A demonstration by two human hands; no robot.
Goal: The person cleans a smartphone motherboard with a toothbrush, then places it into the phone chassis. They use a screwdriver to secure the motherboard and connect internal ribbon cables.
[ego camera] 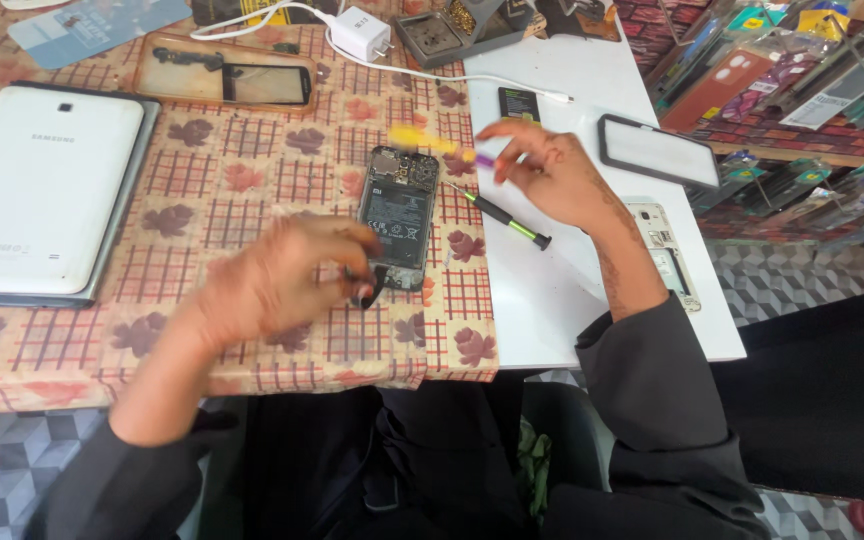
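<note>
Opened smartphone (398,217) lying back-up, cover removed, on the checked leaf-print tablecloth (252,180), just beside the edge of the white work mat (572,290); battery and circuit board exposed. Risk, as a judgement: both hands are motion-blurred above bare electronics, so a slipped tip could scratch the board or nick the battery, and a loosened small part could roll off onto the patterned cloth, where it would be hard to find. The left hand (277,280) rests at the phone's lower end, fingers curled closed and pinching a small dark piece (370,290) against the bottom edge; what the piece is cannot be told. The right hand (547,175) hovers near the phone's top right corner, thumb and forefingers closed on a yellow-and-purple tool (437,145), blurred, its tip over the phone's upper end; remaining fingers loosely spread. A green-and-black screwdriver (497,215) lies untouched on the mat between phone and right wrist. Left of the phone, well apart: a white tablet (42,185), back-up. Above it: a detached screen panel (222,72) and a white charger (360,32) with cable
</note>
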